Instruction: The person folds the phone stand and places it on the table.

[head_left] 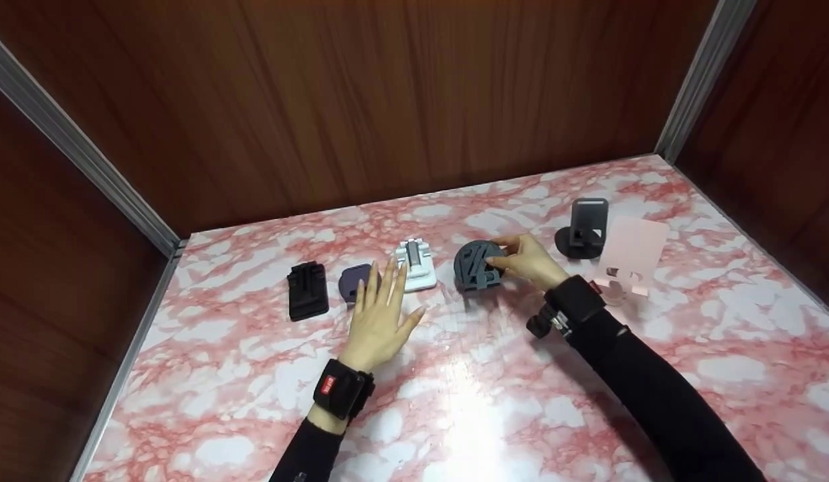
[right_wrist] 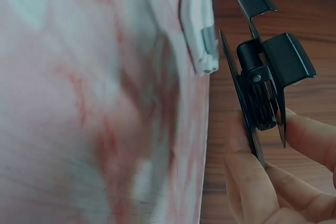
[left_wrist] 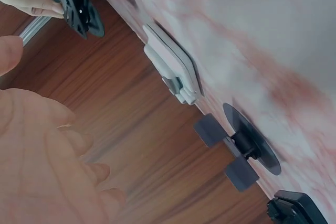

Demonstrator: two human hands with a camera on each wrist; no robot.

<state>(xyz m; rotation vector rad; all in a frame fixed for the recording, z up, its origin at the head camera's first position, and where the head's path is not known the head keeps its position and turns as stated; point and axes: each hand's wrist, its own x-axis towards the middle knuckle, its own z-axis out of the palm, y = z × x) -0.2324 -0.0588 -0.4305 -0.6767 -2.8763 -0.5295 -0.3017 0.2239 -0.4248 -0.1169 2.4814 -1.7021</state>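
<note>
My right hand (head_left: pixel 526 260) pinches a dark grey folding phone stand (head_left: pixel 476 266) with a round base by its right edge. In the right wrist view the stand (right_wrist: pixel 257 87) is partly folded and held off the marbled table, thumb and fingers on either side. My left hand (head_left: pixel 379 327) hovers with straight, spread fingers and holds nothing. Just beyond its fingertips are a dark purple round-based stand (head_left: pixel 350 281), partly covered by the fingers, and a folded white stand (head_left: pixel 419 268). The left wrist view shows the purple stand (left_wrist: pixel 247 142) apart from the left palm (left_wrist: pixel 47 156).
A folded black stand (head_left: pixel 308 292) lies at the left of the row. To the right, a black stand (head_left: pixel 588 224) and a pink stand (head_left: pixel 633 251) stand unfolded behind the right wrist. Wooden panels (head_left: pixel 414 100) enclose the table (head_left: pixel 240 402) at the back and sides.
</note>
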